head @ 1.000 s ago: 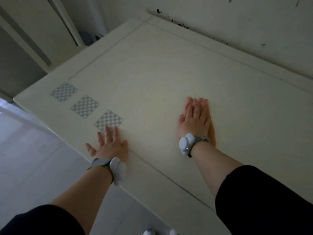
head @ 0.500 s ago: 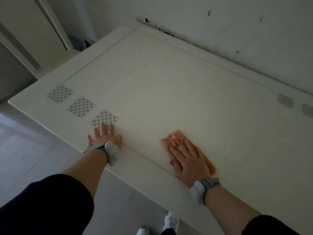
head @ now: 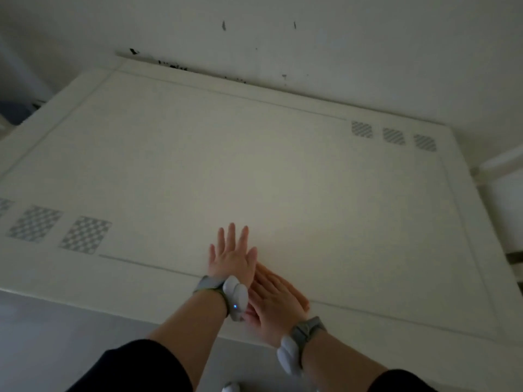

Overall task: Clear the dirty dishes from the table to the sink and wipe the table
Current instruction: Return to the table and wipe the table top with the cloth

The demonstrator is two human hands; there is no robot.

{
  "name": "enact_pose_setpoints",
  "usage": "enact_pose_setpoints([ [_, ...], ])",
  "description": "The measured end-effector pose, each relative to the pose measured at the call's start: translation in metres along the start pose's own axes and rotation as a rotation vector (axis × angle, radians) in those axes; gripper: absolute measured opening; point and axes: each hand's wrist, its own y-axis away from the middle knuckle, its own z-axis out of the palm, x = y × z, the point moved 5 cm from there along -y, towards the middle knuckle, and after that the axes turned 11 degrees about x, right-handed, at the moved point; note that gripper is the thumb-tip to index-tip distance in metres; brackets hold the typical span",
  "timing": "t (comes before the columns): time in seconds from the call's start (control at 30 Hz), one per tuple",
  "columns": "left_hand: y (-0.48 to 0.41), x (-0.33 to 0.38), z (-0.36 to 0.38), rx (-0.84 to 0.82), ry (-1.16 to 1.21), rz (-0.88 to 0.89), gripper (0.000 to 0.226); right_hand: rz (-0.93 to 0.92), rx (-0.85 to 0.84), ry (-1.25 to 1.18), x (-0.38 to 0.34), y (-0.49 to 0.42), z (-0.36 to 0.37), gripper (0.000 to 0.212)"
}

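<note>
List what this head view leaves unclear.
The cloth: head view, nearly all under the right hand; only an orange edge shows.
Thumb side of the right hand: head view, behind the left hand's wrist.
Left end of the table: head view, cut off by the frame edge.
Dark specks along the wall: head view, too small and dim to identify.

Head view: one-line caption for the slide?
Left hand and right hand lie flat, close together, on the white table near its front edge.

Home room; white table (head: 254, 165); scuffed wall (head: 353, 46)
</note>
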Motion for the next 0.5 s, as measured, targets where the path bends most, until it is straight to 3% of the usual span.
enact_pose_setpoints([
  [0.13, 0.018, 0.041, 0.046, -0.026, -0.005, 0.148, 0.056, 0.051, 0.031, 0.022, 0.03, 0.041, -0.007, 0.065],
  [0.27, 0.03, 0.057, 0.073, -0.035, -0.069, 0.157, 0.056, -0.017, 0.048, 0.064, 0.048, 0.071, -0.008, 0.06],
  [0.5, 0.037, 0.133, 0.115, 0.018, -0.157, 0.201, 0.059, 0.045, 0.064, 0.028, 0.114, 0.135, -0.017, 0.058],
])
